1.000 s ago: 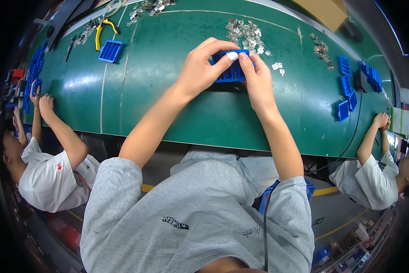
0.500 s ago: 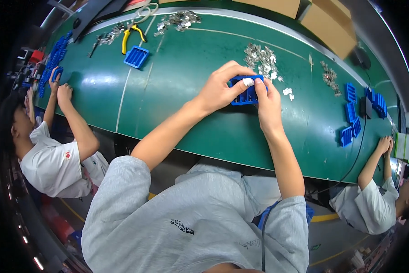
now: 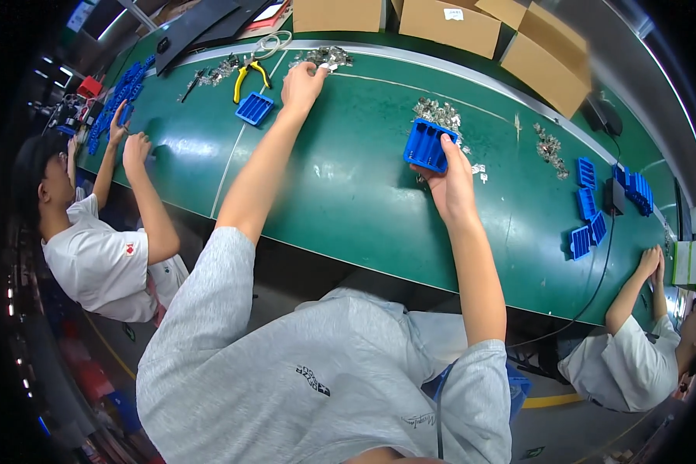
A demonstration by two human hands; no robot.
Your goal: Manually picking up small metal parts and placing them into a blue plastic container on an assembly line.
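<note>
My right hand (image 3: 450,179) grips a blue battery holder (image 3: 430,145), thumb over its edge and fingers beneath. The holder is tilted, with its long open slots in view and small dark details inside them. My left hand (image 3: 301,89) is stretched to the far side of the table, at a pile of small shiny metal contact pieces (image 3: 326,56). Its thumb and forefinger are curled together at the pile's near edge; what is between them is too small to make out. Behind the held holder lies another pile of metal pieces (image 3: 438,114), partly covered by it.
Yellow-handled pliers (image 3: 243,80) and another blue holder (image 3: 254,108) lie left of my left hand. More blue holders (image 3: 586,204) and a black cable (image 3: 609,255) are at right. Cardboard boxes (image 3: 545,62) line the far edge. Co-workers sit on both sides.
My left hand has let go of the blue holder and moved away to the far left pile. The right hand now holds the holder alone, its slots turned more into view.
</note>
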